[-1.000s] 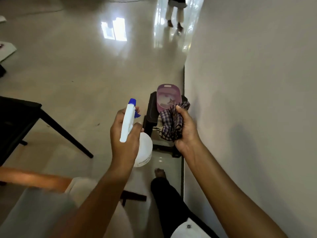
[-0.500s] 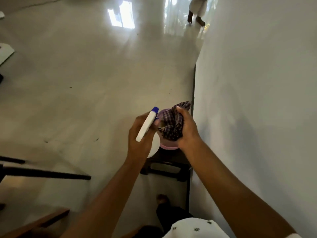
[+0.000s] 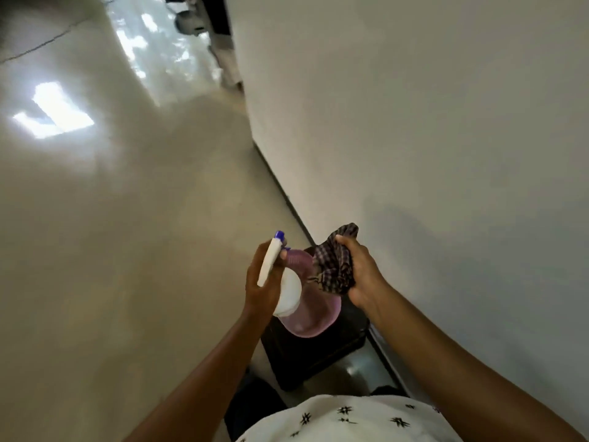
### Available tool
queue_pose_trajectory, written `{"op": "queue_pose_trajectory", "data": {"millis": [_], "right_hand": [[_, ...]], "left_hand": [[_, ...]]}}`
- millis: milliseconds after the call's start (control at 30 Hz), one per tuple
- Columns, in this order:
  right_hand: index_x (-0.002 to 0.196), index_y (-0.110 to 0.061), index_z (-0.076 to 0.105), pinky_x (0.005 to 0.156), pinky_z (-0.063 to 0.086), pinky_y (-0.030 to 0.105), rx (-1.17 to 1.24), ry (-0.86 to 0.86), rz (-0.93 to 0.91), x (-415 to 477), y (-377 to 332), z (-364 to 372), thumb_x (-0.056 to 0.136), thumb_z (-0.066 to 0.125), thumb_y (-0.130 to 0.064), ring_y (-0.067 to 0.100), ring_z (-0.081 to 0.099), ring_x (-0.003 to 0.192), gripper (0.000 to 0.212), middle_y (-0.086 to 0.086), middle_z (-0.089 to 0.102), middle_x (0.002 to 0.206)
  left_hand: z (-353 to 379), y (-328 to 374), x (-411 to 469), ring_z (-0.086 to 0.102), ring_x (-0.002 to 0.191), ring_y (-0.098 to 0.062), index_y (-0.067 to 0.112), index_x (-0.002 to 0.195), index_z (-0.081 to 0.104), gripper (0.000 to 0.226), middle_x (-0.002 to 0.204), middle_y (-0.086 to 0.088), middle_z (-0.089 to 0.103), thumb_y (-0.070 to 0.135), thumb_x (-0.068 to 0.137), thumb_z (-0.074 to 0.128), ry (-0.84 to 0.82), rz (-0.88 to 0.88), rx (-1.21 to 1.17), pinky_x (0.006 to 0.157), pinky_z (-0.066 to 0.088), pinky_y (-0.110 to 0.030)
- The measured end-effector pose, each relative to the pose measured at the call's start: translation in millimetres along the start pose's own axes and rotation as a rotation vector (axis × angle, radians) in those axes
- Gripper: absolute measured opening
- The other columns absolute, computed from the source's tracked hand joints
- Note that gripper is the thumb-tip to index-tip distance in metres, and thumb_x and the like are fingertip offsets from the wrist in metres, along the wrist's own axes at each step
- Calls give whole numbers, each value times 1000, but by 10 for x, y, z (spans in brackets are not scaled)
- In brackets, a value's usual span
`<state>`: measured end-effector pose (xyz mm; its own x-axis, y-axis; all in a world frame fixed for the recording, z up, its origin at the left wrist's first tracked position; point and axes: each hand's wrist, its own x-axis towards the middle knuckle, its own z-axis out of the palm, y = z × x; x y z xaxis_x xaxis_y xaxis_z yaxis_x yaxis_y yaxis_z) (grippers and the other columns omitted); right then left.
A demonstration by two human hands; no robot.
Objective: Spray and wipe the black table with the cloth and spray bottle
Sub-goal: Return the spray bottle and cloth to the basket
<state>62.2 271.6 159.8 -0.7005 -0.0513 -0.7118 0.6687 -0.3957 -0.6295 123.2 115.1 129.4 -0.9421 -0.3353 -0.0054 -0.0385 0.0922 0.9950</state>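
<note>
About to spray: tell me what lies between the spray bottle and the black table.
Head view: a pink plastic board lies on the black table, beneath the spray bottle held by the left hand.

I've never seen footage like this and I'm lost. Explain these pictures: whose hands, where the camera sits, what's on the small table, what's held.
There is no machine here: a person works with two bare hands. Every picture comes from one wide-angle camera worn on the head, looking forward and down, so the arms reach in from the bottom edge. The left hand grips a white spray bottle with a blue nozzle. The right hand holds a bunched checked cloth. Below them stands a small black table close to the wall, with a pink plastic item lying on it; what it is I cannot tell.
</note>
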Motion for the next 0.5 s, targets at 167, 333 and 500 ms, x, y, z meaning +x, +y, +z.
{"op": "queue_pose_trajectory", "data": {"millis": [167,333,500], "right_hand": [[114,-8,65,92,51,49,250,259,-8,-39,367,278,83,66,-33,32,65,100,40,18,67,114],[112,-13,68,94,49,46,449,446,-12,-149,734,414,84,66,-36,30,64,102,36,12,69,108],[115,-12,66,82,52,44,632,522,-21,-135,1029,385,85,64,-36,32,63,100,38,13,67,110]], "left_hand": [[-325,-307,412,58,101,2,24,123,48,34,107,19,60,32,92,58,-333,31,198,85,47,-16],[-449,-421,752,55,95,4,31,124,39,40,106,18,55,21,93,60,-572,121,211,78,46,-8],[-328,-553,1049,55,93,8,23,129,36,52,106,12,53,43,86,58,-738,186,256,75,47,-8]]}}
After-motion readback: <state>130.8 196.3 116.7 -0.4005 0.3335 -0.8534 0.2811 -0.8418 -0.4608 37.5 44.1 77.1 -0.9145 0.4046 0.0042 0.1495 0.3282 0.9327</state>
